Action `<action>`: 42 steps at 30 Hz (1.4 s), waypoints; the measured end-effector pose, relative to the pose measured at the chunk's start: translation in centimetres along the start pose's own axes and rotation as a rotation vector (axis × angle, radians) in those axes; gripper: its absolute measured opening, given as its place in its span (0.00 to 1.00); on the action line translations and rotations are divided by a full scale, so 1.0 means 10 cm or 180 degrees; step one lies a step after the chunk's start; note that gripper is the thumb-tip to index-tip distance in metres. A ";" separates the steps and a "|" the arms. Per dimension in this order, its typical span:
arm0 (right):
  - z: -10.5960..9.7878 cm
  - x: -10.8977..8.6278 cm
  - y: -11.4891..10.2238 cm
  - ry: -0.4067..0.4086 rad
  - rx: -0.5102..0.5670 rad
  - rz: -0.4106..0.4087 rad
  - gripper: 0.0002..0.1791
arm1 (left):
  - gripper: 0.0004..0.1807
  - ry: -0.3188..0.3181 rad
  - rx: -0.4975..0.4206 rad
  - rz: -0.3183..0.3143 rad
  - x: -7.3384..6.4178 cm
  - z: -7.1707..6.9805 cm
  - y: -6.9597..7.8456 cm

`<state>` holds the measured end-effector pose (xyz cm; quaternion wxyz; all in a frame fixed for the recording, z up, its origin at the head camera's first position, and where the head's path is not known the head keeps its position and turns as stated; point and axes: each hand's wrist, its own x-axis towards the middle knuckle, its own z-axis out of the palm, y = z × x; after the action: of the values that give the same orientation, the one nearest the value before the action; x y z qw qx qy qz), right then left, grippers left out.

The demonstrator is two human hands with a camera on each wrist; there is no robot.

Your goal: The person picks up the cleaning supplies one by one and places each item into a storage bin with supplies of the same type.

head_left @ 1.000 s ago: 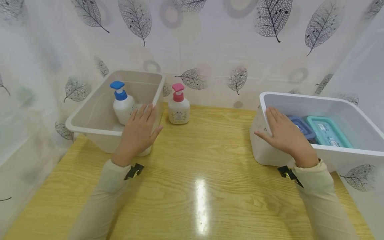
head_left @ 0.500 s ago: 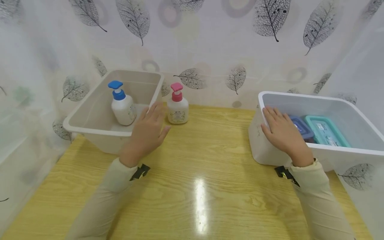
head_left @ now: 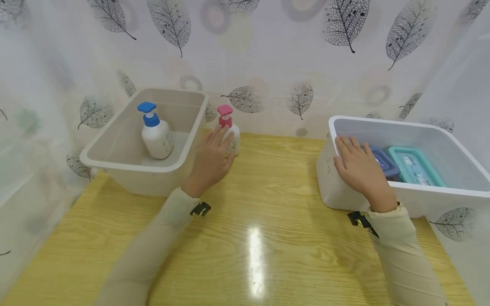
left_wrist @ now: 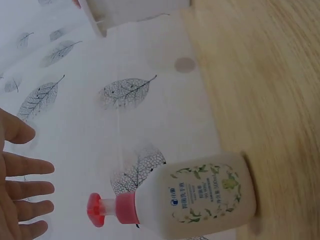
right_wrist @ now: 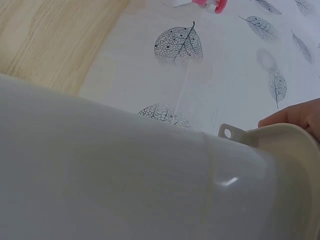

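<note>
My left hand (head_left: 210, 159) reaches over the table with fingers extended, overlapping a white pump bottle with a pink top (head_left: 225, 110) in the head view. In the left wrist view, this hand soap bottle (left_wrist: 200, 197) stands upright on the table, and the spread fingers of my left hand (left_wrist: 27, 185) show a gap from it. My right hand (head_left: 360, 170) rests on the rim of a white bin (head_left: 440, 192), fingers straight. The right wrist view has the bin's wall (right_wrist: 125, 165) filling the foreground, with part of my right hand (right_wrist: 295, 116) at its rim.
A beige bin (head_left: 126, 167) stands at the left, holding a white pump bottle with a blue top (head_left: 157, 140). Inside the right bin lie a blue-lidded container (head_left: 384, 161) and a teal-rimmed one (head_left: 415, 165). A leaf-print curtain (head_left: 260, 55) hangs behind the wooden table (head_left: 275, 191).
My left hand has left the beige bin's rim and moved right, up to the pink-topped bottle. My right hand stays on the white bin's rim.
</note>
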<state>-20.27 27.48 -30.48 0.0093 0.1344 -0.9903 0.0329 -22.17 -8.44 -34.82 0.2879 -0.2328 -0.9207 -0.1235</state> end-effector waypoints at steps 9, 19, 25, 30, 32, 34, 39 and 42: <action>0.00 0.00 0.00 -0.0062 -0.0001 -0.0022 0.32 | 0.27 -0.0039 0.0114 -0.0276 0.16 0.22 -0.11; 0.01 0.00 -0.01 -0.0029 0.0023 -0.0089 0.31 | 0.31 -0.0103 0.0054 -0.0641 0.32 0.30 -0.24; 0.01 0.00 -0.01 -0.0017 0.0009 -0.0088 0.31 | 0.35 0.0380 -0.0342 -0.0881 0.41 0.38 -0.28; 0.01 0.01 -0.01 -0.0014 0.0002 -0.0091 0.31 | 0.40 0.0799 -0.0856 -0.1138 0.48 0.46 -0.32; 0.01 0.01 -0.01 -0.0008 0.0008 -0.0095 0.31 | 0.41 0.0937 -0.1064 -0.1213 0.51 0.48 -0.33; 0.00 0.01 -0.01 -0.0001 0.0006 -0.0097 0.31 | 0.41 0.1047 -0.1315 -0.1313 0.53 0.50 -0.34; 0.00 0.01 -0.01 0.0006 0.0007 -0.0097 0.31 | 0.39 0.1132 -0.2199 -0.1660 0.56 0.54 -0.40; 0.00 0.00 -0.01 0.0013 0.0022 -0.0106 0.31 | 0.37 0.1107 -0.2730 -0.1834 0.57 0.56 -0.44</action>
<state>-20.28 27.37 -30.49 0.0114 0.1508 -0.9878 0.0364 -31.15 -8.18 -36.41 0.2696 -0.0438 -0.7530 -0.5986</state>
